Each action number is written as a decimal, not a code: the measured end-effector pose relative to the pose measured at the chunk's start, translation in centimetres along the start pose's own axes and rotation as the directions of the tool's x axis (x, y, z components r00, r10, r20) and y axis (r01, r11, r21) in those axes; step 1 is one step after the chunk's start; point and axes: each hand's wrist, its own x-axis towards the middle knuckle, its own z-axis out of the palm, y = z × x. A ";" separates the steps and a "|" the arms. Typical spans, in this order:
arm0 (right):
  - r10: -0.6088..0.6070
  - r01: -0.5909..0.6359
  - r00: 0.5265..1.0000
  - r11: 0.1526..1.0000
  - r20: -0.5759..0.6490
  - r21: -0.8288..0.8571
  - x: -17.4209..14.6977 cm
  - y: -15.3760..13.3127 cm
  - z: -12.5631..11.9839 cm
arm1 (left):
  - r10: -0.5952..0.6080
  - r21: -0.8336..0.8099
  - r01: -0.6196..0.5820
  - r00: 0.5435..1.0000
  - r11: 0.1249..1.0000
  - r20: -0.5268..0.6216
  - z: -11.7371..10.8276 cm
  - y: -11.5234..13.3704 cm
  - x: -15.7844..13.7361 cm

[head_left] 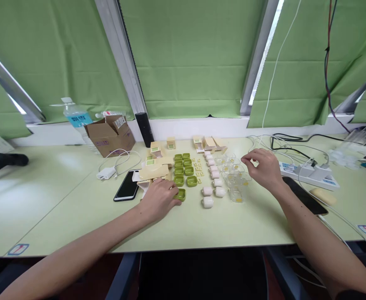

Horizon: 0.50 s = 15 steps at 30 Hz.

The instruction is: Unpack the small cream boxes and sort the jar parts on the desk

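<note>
My left hand is closed at the left edge of a small green square dish, at the near end of two columns of such green dishes. Right of them lie small yellow pieces, then a column of small white earphone-like cases. My right hand is above the right side of several clear plastic covers. Its thumb and fingers are pinched, and I cannot make out anything between them. Beside my left hand, flattened cream cardboard boxes are piled.
A black phone and white charger lie at left. Behind stand a brown carton, a bottle and a black cylinder. At right are a power strip, cables and another phone.
</note>
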 end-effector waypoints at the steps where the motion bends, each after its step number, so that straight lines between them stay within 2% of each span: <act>1: 0.003 -0.003 1.000 1.000 -0.002 -0.003 0.0 0.1 0.0 | -0.006 -0.003 0.006 1.000 1.000 -0.007 -0.5 -0.1 0.1; 5: 0.008 -0.009 0.999 1.000 0.034 0.007 -0.2 0.0 0.2 | -0.069 -0.081 0.061 0.992 0.995 -0.104 -4.0 -1.7 1.7; 7: 0.005 -0.005 0.998 1.000 0.058 0.001 -0.3 -0.2 0.3 | -0.167 -0.066 0.158 0.972 0.985 -0.163 -6.1 -3.5 4.0; 9: -0.002 0.004 0.997 1.000 0.081 -0.015 -0.4 -0.3 0.3 | -0.243 -0.004 0.246 0.955 0.969 -0.170 -7.6 -5.8 7.2; 12: -0.011 0.016 0.993 0.999 0.115 -0.042 -0.4 -0.3 0.4 | -0.342 0.130 0.346 0.938 0.929 -0.057 -8.0 -9.6 12.7; 14: -0.011 0.019 0.992 0.998 0.129 -0.057 -0.4 -0.3 0.4 | -0.458 0.165 0.439 0.883 0.883 0.103 -7.1 -11.8 16.1; 15: -0.011 0.020 0.991 0.998 0.135 -0.065 -0.4 -0.3 0.4 | -0.493 0.168 0.470 0.858 0.866 0.142 -6.3 -12.6 17.4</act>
